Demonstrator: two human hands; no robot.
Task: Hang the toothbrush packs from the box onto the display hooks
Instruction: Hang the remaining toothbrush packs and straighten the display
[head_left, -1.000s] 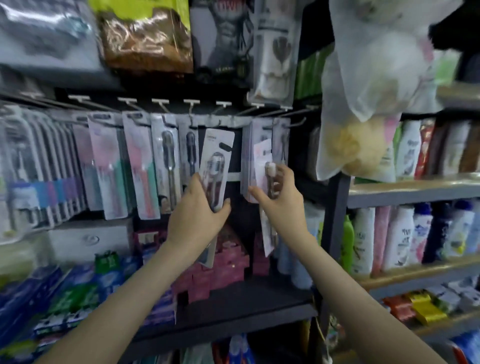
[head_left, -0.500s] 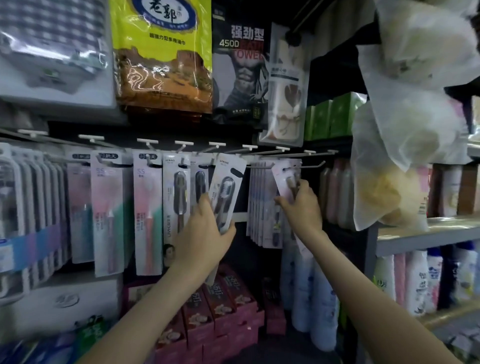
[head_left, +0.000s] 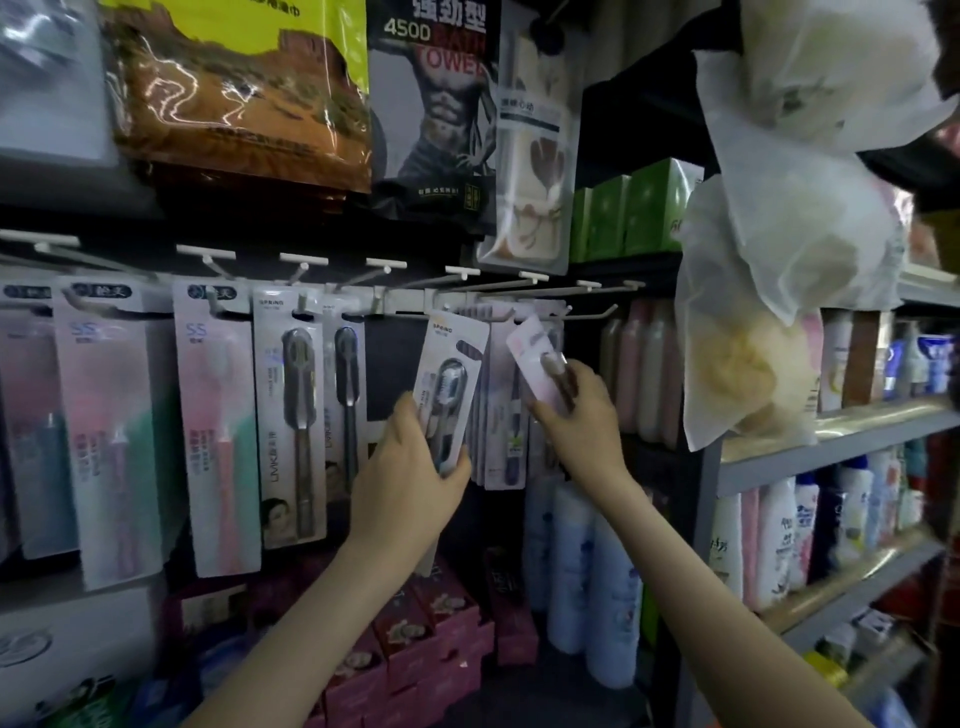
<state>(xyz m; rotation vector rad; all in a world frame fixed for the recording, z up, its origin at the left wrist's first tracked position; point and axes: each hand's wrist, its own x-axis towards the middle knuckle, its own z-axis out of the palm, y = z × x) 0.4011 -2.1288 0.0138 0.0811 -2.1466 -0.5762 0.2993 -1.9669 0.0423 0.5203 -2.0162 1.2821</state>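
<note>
Hooks (head_left: 592, 315) are my landmark. The pink toothbrush pack (head_left: 532, 353) sits just below them, long axis tilted, its top corner leaning up-left toward the hook tips. My right hand (head_left: 576, 415) is nearer, its grip pinching that pack's lower part, wrist cocked upward. Below-left of the hooks, my left hand (head_left: 410, 467) has its grip closed round a grey pack (head_left: 454, 364), slot end up, which I judge is not yet hung.

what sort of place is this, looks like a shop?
Most likely a small shop's toiletries section. Toothbrush packs hang in rows on display hooks, a shelf rack on the right holds many bottles, and the left hand and right hand each hold one more pack.
</note>
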